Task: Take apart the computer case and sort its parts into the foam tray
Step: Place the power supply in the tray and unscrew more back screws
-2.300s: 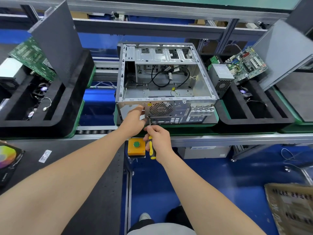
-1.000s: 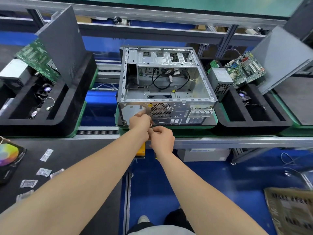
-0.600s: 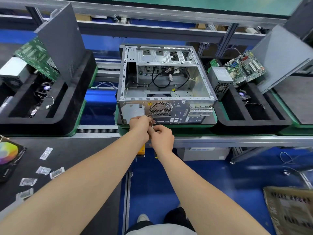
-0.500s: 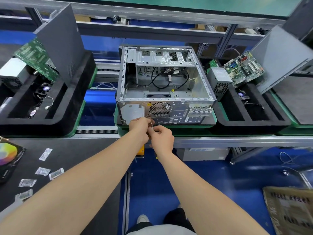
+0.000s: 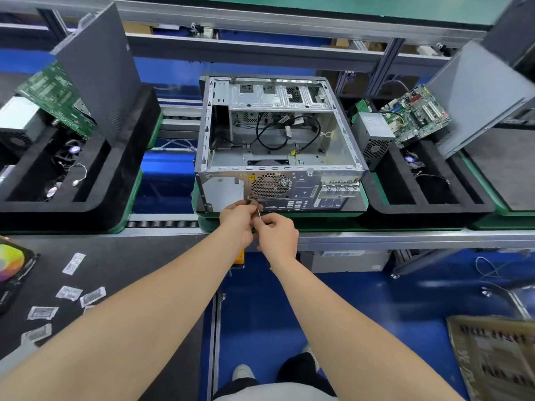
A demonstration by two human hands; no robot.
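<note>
Head view: we look down along two bare arms to an open computer case point(image 5: 278, 146) lying on its side on a conveyor, straight beyond the fingers, its rear panel touching them. The left hand point(image 5: 236, 219) has its fingers bunched together, pinching the thin metal shaft of a screwdriver point(image 5: 258, 212) near the tip, just below the round fan grille point(image 5: 270, 185). The right hand point(image 5: 278, 233), just behind and right of those fingers, is curled round the handle, which is mostly hidden in the palm. We cannot tell whether a screw sits under the fingertips. Well to the right of the fingers is a black foam tray point(image 5: 428, 206), with a power supply point(image 5: 372, 137) and a circuit board point(image 5: 417, 115) propped at its far end. We judge the case to be stiff sheet metal, weighty even when gutted, with thin edges that could cut, so its folded rim rails are the safest hold. The black cables point(image 5: 258, 134) inside look soft and are best taken by their plugs. Any screw will be tiny and easy to drop.
</note>
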